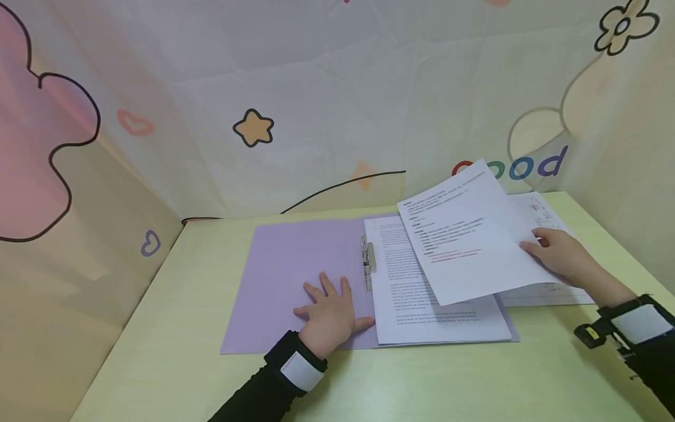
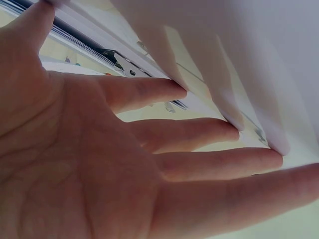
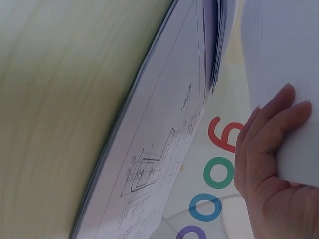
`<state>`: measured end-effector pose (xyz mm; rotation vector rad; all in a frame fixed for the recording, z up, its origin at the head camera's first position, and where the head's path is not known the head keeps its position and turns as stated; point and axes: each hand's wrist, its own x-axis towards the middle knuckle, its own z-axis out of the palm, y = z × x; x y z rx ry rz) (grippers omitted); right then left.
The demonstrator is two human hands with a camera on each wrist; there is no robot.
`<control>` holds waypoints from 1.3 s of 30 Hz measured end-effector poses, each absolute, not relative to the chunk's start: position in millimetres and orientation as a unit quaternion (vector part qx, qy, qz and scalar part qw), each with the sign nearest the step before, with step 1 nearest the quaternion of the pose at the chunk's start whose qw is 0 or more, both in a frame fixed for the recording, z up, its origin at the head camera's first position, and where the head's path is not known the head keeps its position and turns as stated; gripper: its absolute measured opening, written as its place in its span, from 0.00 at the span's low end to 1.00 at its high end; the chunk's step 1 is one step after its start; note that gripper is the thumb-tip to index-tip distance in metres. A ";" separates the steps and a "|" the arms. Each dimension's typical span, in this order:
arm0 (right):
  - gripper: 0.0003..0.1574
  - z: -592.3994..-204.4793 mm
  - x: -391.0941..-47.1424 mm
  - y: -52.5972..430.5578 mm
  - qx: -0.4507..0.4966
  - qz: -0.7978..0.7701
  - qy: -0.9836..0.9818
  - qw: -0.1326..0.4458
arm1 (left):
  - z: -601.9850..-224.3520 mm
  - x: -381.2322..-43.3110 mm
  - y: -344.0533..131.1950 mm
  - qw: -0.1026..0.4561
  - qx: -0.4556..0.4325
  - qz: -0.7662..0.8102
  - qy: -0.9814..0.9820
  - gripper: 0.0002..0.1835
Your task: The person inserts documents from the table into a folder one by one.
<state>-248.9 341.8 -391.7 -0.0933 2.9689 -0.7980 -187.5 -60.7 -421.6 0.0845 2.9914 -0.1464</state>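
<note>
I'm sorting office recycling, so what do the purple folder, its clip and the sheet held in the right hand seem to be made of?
Purple folder: plastic or coated card, fairly matte; its smooth, even colour leaves this open.
Clip: probably metal, given its greyish sheen.
Held sheet: matte white paper, judging by its print and gently curving edge.

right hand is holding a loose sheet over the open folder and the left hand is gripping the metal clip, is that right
Not quite: the left hand isn't gripping the metal clip; the head view shows its fingers spread on the purple folder. The right hand is holding a loose sheet over the open folder, as you say.
</note>
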 end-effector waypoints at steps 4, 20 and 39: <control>0.43 -392.9 -249.6 335.3 -0.039 -0.261 0.964 0.026 | -422.1 -188.6 -60.5 0.073 0.027 -0.049 0.996 0.56; 0.43 -401.4 -250.5 315.7 -0.033 -0.291 0.955 0.043 | -420.2 -188.7 -59.1 0.088 0.022 -0.051 0.995 0.56; 0.44 -400.1 -247.7 294.3 -0.024 -0.301 0.950 0.079 | -417.4 -187.3 -59.6 0.083 0.027 -0.050 0.995 0.56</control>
